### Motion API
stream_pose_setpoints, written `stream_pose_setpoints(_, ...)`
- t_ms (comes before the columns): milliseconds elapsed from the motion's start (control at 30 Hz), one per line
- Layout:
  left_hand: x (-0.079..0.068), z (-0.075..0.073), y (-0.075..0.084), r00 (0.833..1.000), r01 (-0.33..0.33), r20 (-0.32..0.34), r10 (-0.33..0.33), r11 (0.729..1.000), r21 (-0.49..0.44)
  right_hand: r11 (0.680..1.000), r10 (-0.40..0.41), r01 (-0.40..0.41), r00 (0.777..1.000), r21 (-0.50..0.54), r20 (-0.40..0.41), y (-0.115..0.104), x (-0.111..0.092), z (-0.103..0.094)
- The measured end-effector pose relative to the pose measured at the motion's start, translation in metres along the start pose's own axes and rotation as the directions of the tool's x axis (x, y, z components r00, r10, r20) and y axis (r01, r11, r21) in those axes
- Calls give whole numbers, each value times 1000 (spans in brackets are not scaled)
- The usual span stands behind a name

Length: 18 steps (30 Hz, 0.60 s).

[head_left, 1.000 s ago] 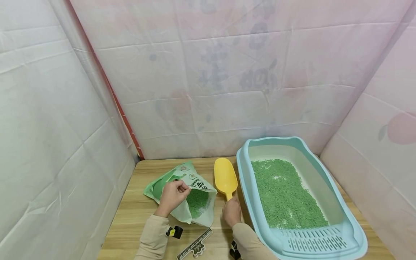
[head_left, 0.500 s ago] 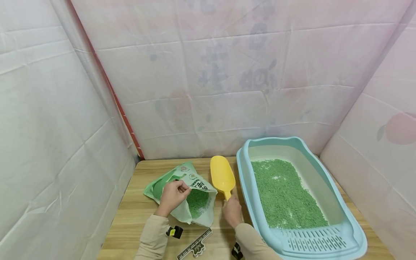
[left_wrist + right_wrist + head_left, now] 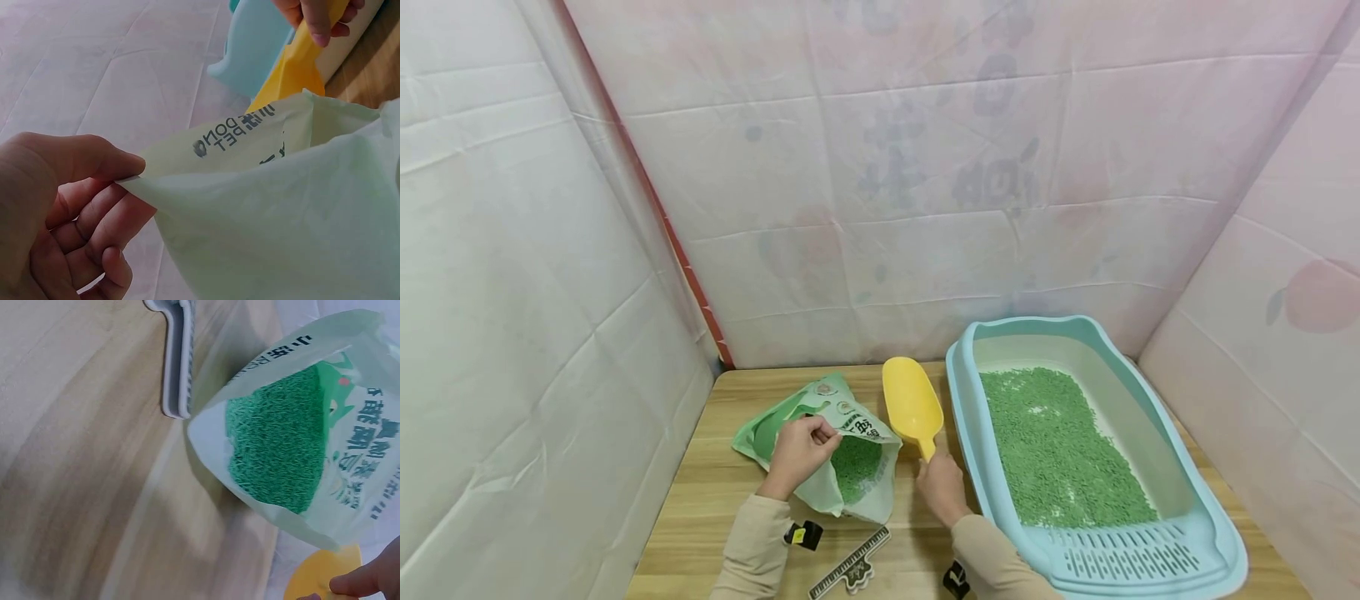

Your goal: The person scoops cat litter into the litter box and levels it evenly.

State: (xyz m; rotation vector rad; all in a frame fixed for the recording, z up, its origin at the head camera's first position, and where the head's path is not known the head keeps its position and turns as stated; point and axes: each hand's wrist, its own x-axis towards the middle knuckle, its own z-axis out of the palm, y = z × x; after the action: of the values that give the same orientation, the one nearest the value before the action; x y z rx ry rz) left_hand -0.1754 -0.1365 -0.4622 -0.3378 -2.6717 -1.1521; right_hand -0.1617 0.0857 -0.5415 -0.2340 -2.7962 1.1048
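Observation:
My left hand (image 3: 801, 454) pinches the rim of a green and white cat litter bag (image 3: 275, 212) between thumb and fingers. The bag leans on the table with its mouth open toward me, and green litter pellets (image 3: 278, 440) show inside. To the right of the bag, my right hand (image 3: 942, 487) grips the handle of a yellow scoop (image 3: 912, 402). Its broad blade points away from me, and no pellets show in it. A light blue litter box (image 3: 958, 392) stands right of the scoop, its floor covered with green pellets (image 3: 1060, 450).
A black and white sealing clip (image 3: 850, 564) lies on the wooden table (image 3: 688, 517) in front of the bag. White sheeting (image 3: 850, 250) walls in the table at the back and on both sides. The litter box has a slotted front step (image 3: 1123, 560).
My right hand has shifted the scoop slightly left and away from me, and the right wrist has swung a little right. My left hand and the bag stay where they were.

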Motion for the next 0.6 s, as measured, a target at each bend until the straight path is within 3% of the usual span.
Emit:
stream_pose_setpoints(367, 0, 0, -1, 1000, -1, 7, 1, 1000, -11, 995, -64, 64, 998, -73, 12, -5, 0, -28)
stream_pose_setpoints(600, 0, 0, 0, 1000, 0, 6, 0, 1000, -23, 996, -72, 73, 997, -43, 31, -2, 1, -38)
